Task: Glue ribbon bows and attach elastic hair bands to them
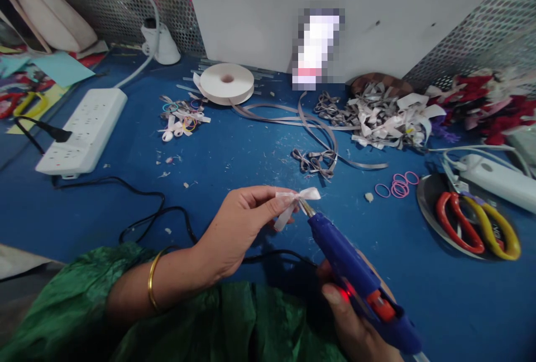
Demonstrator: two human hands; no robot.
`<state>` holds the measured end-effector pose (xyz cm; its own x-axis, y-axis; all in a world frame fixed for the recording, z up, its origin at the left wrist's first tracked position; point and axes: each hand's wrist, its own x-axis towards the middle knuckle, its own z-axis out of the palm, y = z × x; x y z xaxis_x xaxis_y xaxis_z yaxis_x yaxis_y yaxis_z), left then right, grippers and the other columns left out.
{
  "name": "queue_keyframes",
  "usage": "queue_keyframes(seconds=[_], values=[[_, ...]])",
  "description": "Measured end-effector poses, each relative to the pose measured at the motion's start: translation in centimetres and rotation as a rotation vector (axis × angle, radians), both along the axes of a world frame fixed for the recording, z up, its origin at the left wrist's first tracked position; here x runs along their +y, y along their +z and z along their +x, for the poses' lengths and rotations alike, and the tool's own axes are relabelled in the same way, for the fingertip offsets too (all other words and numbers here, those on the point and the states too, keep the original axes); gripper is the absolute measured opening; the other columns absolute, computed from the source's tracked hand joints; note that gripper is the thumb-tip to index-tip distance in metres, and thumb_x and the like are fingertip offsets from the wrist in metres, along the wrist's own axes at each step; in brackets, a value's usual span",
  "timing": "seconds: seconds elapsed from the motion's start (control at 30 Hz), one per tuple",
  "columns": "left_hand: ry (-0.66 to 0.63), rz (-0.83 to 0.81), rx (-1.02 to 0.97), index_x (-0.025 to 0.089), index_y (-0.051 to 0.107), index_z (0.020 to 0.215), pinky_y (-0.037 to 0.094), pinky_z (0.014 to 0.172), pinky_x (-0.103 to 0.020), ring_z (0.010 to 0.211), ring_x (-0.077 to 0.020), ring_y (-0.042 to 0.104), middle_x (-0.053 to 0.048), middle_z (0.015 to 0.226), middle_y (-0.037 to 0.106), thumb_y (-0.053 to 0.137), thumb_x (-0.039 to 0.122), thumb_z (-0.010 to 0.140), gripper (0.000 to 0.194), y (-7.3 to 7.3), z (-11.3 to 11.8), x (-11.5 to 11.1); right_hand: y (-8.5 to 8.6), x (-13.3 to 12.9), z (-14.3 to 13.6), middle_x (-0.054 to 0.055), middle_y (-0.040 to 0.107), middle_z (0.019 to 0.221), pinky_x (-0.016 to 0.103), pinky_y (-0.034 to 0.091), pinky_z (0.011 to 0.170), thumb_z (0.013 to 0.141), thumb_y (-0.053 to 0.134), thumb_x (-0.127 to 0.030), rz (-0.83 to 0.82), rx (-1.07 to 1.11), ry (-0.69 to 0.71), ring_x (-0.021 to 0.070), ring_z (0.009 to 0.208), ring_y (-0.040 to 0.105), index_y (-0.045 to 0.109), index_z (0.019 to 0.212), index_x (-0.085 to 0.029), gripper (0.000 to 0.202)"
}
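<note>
A small white ribbon bow [310, 194] is pinched between the thumb and fingers of my left hand [247, 219], above the blue table. My right hand [355, 317] is wrapped round a blue glue gun [345, 267] with a red light glowing on its side. The gun's metal nozzle touches or nearly touches the middle of the bow. Just beyond, several grey ribbon bows [316, 162] lie on the table.
A ribbon spool [226, 84] and a pile of bows [389, 113] stand at the back. Pink rings [400, 186] and red-handled scissors [456, 222] on a dish lie right. A power strip [86, 127] sits left; a black cord [163, 197] crosses the table.
</note>
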<state>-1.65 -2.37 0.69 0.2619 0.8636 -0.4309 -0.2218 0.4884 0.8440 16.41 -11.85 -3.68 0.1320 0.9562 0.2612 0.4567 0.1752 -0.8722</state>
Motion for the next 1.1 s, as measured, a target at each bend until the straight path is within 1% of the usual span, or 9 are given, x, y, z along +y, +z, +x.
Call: queue_keyframes(seconds=[0.1, 0.17, 0.33, 0.47, 0.6, 0.73, 0.9, 0.97, 1.1], values=[[0.011, -0.026, 0.027, 0.019, 0.082, 0.096, 0.044, 0.063, -0.023, 0.066, -0.0125, 0.057, -0.006, 0.08, 0.074, 0.073, 0.033, 0.083, 0.021, -0.07, -0.01, 0.02, 0.02, 0.06, 0.06, 0.003, 0.067, 0.07, 0.031, 0.052, 0.06, 0.084, 0.066, -0.057, -0.021, -0.01, 0.001, 0.02, 0.063, 0.064, 0.07, 0.081, -0.026, 0.032], [0.021, -0.036, 0.045, 0.019, 0.083, 0.094, 0.043, 0.062, -0.022, 0.068, -0.0124, 0.057, -0.006, 0.084, 0.075, 0.074, 0.033, 0.081, 0.021, -0.08, 0.0, 0.06, 0.12, 0.07, -0.02, 0.002, 0.066, 0.07, 0.03, 0.051, 0.058, 0.084, 0.066, -0.056, -0.03, 0.008, 0.017, 0.0191, 0.062, 0.063, 0.07, 0.081, -0.026, 0.031], [0.042, -0.019, 0.094, 0.019, 0.083, 0.093, 0.04, 0.058, -0.02, 0.063, -0.0094, 0.052, -0.005, 0.078, 0.073, 0.076, 0.032, 0.08, 0.02, 0.01, 0.01, 0.17, 0.38, -0.25, -0.44, 0.002, 0.065, 0.073, 0.03, 0.05, 0.059, 0.083, 0.065, -0.061, -0.099, 0.066, -0.056, 0.0178, 0.064, 0.062, 0.068, 0.08, -0.026, 0.035], [0.044, -0.024, 0.1, 0.019, 0.083, 0.093, 0.039, 0.058, -0.02, 0.063, -0.009, 0.051, -0.004, 0.076, 0.072, 0.075, 0.033, 0.08, 0.02, 0.04, 0.04, 0.15, 0.71, -0.3, -0.65, 0.002, 0.063, 0.075, 0.028, 0.047, 0.054, 0.083, 0.064, -0.062, -0.14, 0.091, -0.038, 0.0162, 0.062, 0.061, 0.068, 0.079, -0.026, 0.037], [0.045, -0.008, 0.1, 0.02, 0.083, 0.091, 0.039, 0.057, -0.02, 0.061, -0.0087, 0.051, -0.003, 0.073, 0.071, 0.076, 0.033, 0.081, 0.018, -0.01, 0.03, 0.1, 0.89, -0.12, -0.69, 0.002, 0.063, 0.076, 0.028, 0.049, 0.055, 0.085, 0.064, -0.059, -0.129, 0.096, -0.017, 0.0159, 0.063, 0.061, 0.067, 0.079, -0.026, 0.034], [0.033, 0.001, 0.1, 0.02, 0.083, 0.09, 0.039, 0.058, -0.019, 0.061, -0.0088, 0.051, -0.002, 0.071, 0.07, 0.076, 0.033, 0.081, 0.018, 0.0, -0.03, 0.05, 0.56, 0.02, -0.39, 0.003, 0.063, 0.073, 0.028, 0.049, 0.052, 0.086, 0.063, -0.059, -0.115, 0.089, 0.034, 0.0163, 0.06, 0.06, 0.066, 0.079, -0.025, 0.036], [0.025, -0.005, 0.099, 0.02, 0.083, 0.09, 0.039, 0.058, -0.019, 0.061, -0.0082, 0.05, -0.002, 0.071, 0.069, 0.076, 0.034, 0.081, 0.018, 0.12, -0.06, 0.04, 0.31, 0.47, 0.13, 0.0, 0.064, 0.073, 0.024, 0.049, 0.049, 0.089, 0.065, -0.047, 0.036, -0.016, 0.116, 0.0138, 0.058, 0.062, 0.065, 0.086, -0.024, 0.023], [0.031, -0.008, 0.094, 0.02, 0.083, 0.09, 0.039, 0.057, -0.018, 0.061, -0.0079, 0.05, -0.001, 0.071, 0.069, 0.076, 0.033, 0.081, 0.017, 0.13, -0.07, 0.06, 0.31, 0.6, 0.2, 0.0, 0.063, 0.072, 0.023, 0.048, 0.047, 0.09, 0.064, -0.046, 0.046, -0.011, 0.135, 0.0126, 0.056, 0.06, 0.064, 0.084, -0.024, 0.023], [0.037, 0.001, 0.089, 0.021, 0.083, 0.09, 0.04, 0.056, -0.018, 0.061, -0.0075, 0.051, -0.001, 0.072, 0.07, 0.075, 0.031, 0.082, 0.015, 0.05, -0.08, 0.09, 0.09, 0.49, 0.21, -0.001, 0.06, 0.069, 0.024, 0.05, 0.049, 0.09, 0.063, -0.048, 0.024, 0.028, 0.125, 0.0141, 0.056, 0.06, 0.063, 0.083, -0.024, 0.025]])
